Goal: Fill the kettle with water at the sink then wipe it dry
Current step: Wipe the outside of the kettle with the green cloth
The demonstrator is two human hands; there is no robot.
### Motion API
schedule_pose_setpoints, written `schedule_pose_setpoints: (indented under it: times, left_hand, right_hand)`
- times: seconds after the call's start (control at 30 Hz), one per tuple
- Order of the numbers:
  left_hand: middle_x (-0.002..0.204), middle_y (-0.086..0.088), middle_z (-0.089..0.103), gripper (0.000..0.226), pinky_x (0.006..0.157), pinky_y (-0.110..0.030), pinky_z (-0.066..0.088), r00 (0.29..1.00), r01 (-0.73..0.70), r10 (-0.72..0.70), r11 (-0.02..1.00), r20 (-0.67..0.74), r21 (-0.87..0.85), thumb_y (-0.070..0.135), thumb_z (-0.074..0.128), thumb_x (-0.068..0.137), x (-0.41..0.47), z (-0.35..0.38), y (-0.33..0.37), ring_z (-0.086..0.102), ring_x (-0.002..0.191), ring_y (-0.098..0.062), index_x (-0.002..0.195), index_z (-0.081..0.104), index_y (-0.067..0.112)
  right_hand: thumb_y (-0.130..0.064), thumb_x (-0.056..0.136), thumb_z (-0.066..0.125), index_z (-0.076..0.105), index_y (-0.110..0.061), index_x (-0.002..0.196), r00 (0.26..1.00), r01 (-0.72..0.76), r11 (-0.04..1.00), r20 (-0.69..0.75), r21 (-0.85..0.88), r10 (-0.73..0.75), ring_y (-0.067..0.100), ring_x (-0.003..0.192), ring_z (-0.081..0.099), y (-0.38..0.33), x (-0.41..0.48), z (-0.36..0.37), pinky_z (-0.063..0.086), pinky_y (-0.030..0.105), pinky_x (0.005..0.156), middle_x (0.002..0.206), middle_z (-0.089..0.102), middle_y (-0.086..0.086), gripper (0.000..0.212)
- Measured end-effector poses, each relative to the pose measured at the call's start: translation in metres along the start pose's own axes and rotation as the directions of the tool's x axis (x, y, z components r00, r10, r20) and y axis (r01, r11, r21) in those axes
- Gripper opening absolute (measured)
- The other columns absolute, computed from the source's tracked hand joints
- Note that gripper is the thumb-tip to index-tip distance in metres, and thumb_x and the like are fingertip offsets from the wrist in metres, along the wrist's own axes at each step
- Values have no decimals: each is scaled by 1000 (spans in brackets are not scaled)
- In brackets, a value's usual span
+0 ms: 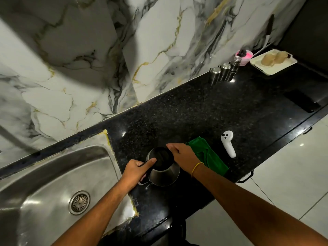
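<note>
A steel kettle (164,175) with a black lid stands on the black granite counter (204,110), just right of the steel sink (53,174). My left hand (136,170) is wrapped around the kettle's handle on its left side, thumb stretched onto the lid. My right hand (182,153) rests on the lid's right edge, fingers curled over it. A green cloth (208,155) lies crumpled on the counter directly behind my right wrist. The sink is empty, with its drain (79,202) visible; no tap shows clearly.
A white handheld controller (228,143) lies right of the cloth. Three steel canisters (224,71), a pink container (244,56) and a cream tray (273,62) stand at the far right by the marble wall. The counter's front edge drops to a tiled floor.
</note>
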State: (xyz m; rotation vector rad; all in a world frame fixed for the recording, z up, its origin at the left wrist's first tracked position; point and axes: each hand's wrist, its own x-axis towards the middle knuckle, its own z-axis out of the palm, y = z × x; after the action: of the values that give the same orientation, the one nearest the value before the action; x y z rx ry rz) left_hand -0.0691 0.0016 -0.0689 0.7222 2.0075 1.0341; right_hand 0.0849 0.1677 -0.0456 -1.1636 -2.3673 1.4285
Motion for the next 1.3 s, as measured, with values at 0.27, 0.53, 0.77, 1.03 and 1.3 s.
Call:
schedule_pose_setpoints:
  times: [0.27,0.53,0.77,1.03,1.3]
  left_hand:
    - [39,-18,55,85,68,-37,55,999,-12,10,999,33,43,85,65,74,-1,-3,2,55,41,-22,37,56,9]
    - [39,-17,55,81,72,-30,57,995,37,-43,997,92,64,78,65,81,-1,-6,5,58,42,-24,39,58,10]
    - [37,-14,54,82,64,-26,55,994,69,-71,997,82,25,71,68,83,-1,-6,6,52,38,-21,45,61,-1]
    - [34,-2,46,66,54,-33,40,997,75,-75,996,-3,-55,65,73,78,-5,2,8,42,35,-18,46,58,9]
    - [35,1,49,64,50,-30,40,996,37,-38,999,-81,-18,67,73,73,-5,6,2,47,38,-13,43,58,12]
  right_hand:
    - [-27,108,48,71,-10,129,1000,0,995,-3,101,0,20,126,64,13,-2,-1,47,34,111,132,72,8,35]
    - [-35,98,61,54,-8,142,944,-321,897,-182,-304,276,38,135,52,75,23,-37,44,49,110,143,60,17,52]
    - [-52,97,59,-3,-8,163,917,-369,779,-61,-507,395,32,161,-1,115,24,-14,16,61,126,174,-5,10,101]
    - [-25,103,37,23,-10,162,961,-276,682,-206,-678,184,26,158,25,145,18,-8,37,46,120,171,22,11,62]
    - [-22,103,52,59,-15,137,939,-292,931,-252,-219,236,37,111,69,121,39,-35,52,40,95,117,74,14,35]
